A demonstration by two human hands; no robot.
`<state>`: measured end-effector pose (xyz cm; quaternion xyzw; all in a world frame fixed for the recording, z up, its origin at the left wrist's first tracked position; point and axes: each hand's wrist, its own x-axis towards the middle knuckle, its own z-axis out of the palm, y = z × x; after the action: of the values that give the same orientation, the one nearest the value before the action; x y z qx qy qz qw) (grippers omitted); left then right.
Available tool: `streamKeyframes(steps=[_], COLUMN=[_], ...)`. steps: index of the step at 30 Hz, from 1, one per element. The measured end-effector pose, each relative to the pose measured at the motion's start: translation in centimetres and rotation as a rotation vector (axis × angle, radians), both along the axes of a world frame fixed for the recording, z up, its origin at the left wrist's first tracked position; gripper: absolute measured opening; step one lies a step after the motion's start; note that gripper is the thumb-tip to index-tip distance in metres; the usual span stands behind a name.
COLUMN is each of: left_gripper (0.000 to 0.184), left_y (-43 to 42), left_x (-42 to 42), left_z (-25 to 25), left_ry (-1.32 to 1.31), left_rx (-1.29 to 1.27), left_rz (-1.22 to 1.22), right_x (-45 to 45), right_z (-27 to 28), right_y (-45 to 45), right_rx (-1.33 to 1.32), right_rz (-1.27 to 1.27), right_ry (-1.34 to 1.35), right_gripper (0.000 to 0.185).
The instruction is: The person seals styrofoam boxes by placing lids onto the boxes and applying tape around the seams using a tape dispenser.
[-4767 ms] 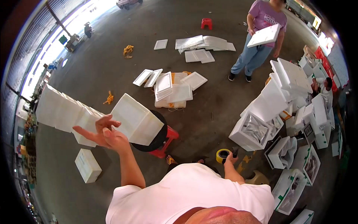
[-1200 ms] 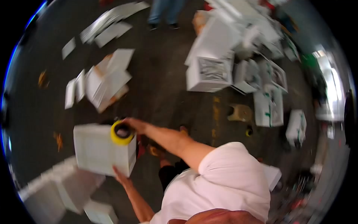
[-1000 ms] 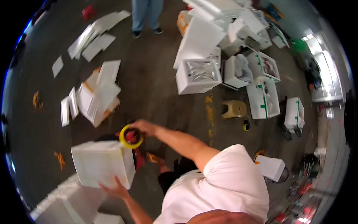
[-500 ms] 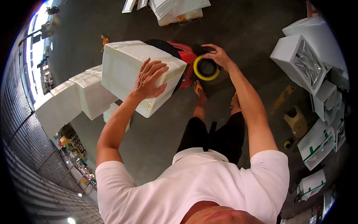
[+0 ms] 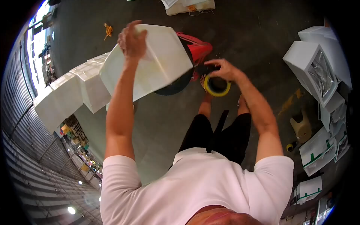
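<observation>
A large white foam box (image 5: pixel 157 60) sits tilted on a dark round support (image 5: pixel 178 85), with red plastic parts (image 5: pixel 200 50) sticking out beyond it. My left hand (image 5: pixel 132 43) is on the box's far upper corner, fingers curled over the edge and somewhat blurred. My right hand (image 5: pixel 226 71) has its fingers bent around a roll of yellow tape (image 5: pixel 218 93), which hangs below it. The roll is just right of the box and apart from it, over my feet. The hand hides the roll's upper part.
A row of white foam boxes (image 5: pixel 88 90) runs off to the left. More foam boxes (image 5: pixel 305 67) and lids with green tape (image 5: pixel 318 150) lie at the right, near a beige plastic piece (image 5: pixel 301 129) and a small yellow-and-black roll (image 5: pixel 290 147). Foam pieces (image 5: pixel 189 6) lie at the top.
The foam box has turned and tilted. My left hand has gone from its near face up to its far corner. My right hand has drawn slightly right and nearer with the tape.
</observation>
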<state>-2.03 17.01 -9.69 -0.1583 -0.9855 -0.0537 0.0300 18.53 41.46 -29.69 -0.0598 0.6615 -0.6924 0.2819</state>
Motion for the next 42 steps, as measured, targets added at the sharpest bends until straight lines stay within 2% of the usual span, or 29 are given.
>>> streamKeyframes(steps=[2,4,5,7,8,9,10,13,15,19,20,21,22,23,24,26,27,28,29,30,31,33,34,35,36,37,38,41,42], left_gripper=[0.047,0.050,0.050,0.054,0.058,0.058,0.059,0.059,0.063,0.079,0.076,0.073,0.070,0.073,0.072,0.069,0.068,0.068,0.067,0.067,0.067,0.069,0.074,0.074,0.076,0.078,0.077,0.072,0.070], left_y=[-2.8,-6.5,-6.6,-6.7,-6.1,-6.8,-7.4,-10.9,-14.6,-16.0,-15.9,-14.6,-12.6,-7.9,-3.7,-2.8,-2.4,-2.2,-2.1,-2.1,-2.5,-2.8,-3.0,-3.5,-4.1,-4.3,-2.9,-4.0,-4.2], left_x=[-3.9,-6.5,-6.1,-3.2,-0.8,-0.6,-1.1,-4.1,-5.7,-3.6,-2.4,-0.5,1.2,4.5,7.4,7.9,6.8,6.1,5.7,5.2,4.4,2.0,1.0,1.0,1.3,1.4,3.9,2.0,0.8], left_z=[-0.5,-0.8,-0.4,0.7,1.2,1.4,1.4,-0.7,-2.2,0.2,-0.3,0.1,0.2,2.0,2.9,1.7,1.5,1.4,1.4,1.2,0.9,0.8,1.1,1.4,1.4,1.5,2.0,0.4,0.0], left_ry=[0.003,0.138,0.154,0.159,0.088,0.064,-0.030,-0.065,-0.018,-0.031,0.173,0.277,0.174,0.030,-0.036,-0.092,-0.116,-0.115,-0.113,-0.105,-0.102,-0.066,-0.046,-0.031,0.075,0.169,0.000,0.018,0.040], left_rx=[-0.024,0.195,0.195,0.166,-0.094,-0.105,-0.101,-0.106,-0.139,-0.014,-0.054,0.051,0.229,0.161,-0.044,-0.047,-0.033,-0.021,-0.023,-0.024,-0.021,0.045,0.155,0.151,0.103,0.051,-0.077,0.026,0.051], left_rz=[0.168,0.492,0.479,-0.346,-0.390,-0.373,-0.188,0.042,0.197,0.813,0.792,0.363,-0.080,-0.360,-0.412,-0.206,-0.142,-0.146,-0.042,0.065,0.072,0.389,0.491,0.483,0.052,-0.384,-0.501,-0.296,-0.249], right_x=[0.2,-4.4,-7.4,-12.2,-14.0,-14.3,-13.1,-6.6,-1.3,-2.0,-4.1,-5.7,-7.5,-8.7,-9.2,-8.6,-6.8,-4.1,-1.2,0.7,2.0,0.6,-1.7,-4.5,-7.1,-9.7,-11.6,-11.2,-9.2], right_z=[0.0,-0.5,-1.1,-3.4,-4.4,-4.4,2.9,-2.1,0.4,-0.5,-2.4,-2.8,-3.4,-3.0,-1.3,-0.2,-4.0,-1.1,-1.6,0.5,0.6,0.4,0.3,-1.1,-1.4,-1.0,-1.5,2.3,-1.6], right_y=[-3.2,-4.7,-5.2,-6.6,-6.7,-7.4,-4.8,-5.0,-2.9,-4.3,-4.3,-4.0,-3.9,-3.8,-3.1,-2.3,-2.7,-1.2,-1.1,-0.2,-1.0,-2.1,-1.9,-2.3,-2.8,-2.5,-3.2,-2.9,-4.2], right_rx=[-0.144,-0.103,-0.088,-0.217,-0.256,-0.301,-0.161,-0.190,-0.046,-0.220,-0.171,-0.294,-0.232,-0.120,-0.067,-0.071,-0.357,-0.264,-0.159,0.001,-0.033,-0.063,-0.235,-0.228,-0.284,-0.118,-0.111,-0.056,-0.227], right_rz=[-0.105,-0.154,-0.179,-0.169,-0.185,-0.182,-0.101,0.050,0.185,-0.010,-0.004,-0.058,-0.060,-0.102,-0.096,-0.093,-0.155,-0.058,-0.020,0.086,0.058,-0.169,-0.204,-0.209,-0.266,-0.206,-0.198,-0.126,-0.138], right_ry=[-0.047,-0.025,-0.014,0.043,-0.035,-0.132,-0.320,0.007,0.021,-0.072,-0.044,-0.059,-0.103,0.055,0.019,0.008,0.009,-0.119,0.079,0.027,-0.014,0.149,-0.004,-0.036,-0.031,0.046,0.090,-0.152,0.013], right_gripper=[0.060,0.057,0.055,0.054,0.053,0.053,0.054,0.055,0.060,0.058,0.057,0.059,0.059,0.055,0.056,0.056,0.057,0.060,0.061,0.062,0.062,0.058,0.056,0.055,0.053,0.050,0.051,0.054,0.056])
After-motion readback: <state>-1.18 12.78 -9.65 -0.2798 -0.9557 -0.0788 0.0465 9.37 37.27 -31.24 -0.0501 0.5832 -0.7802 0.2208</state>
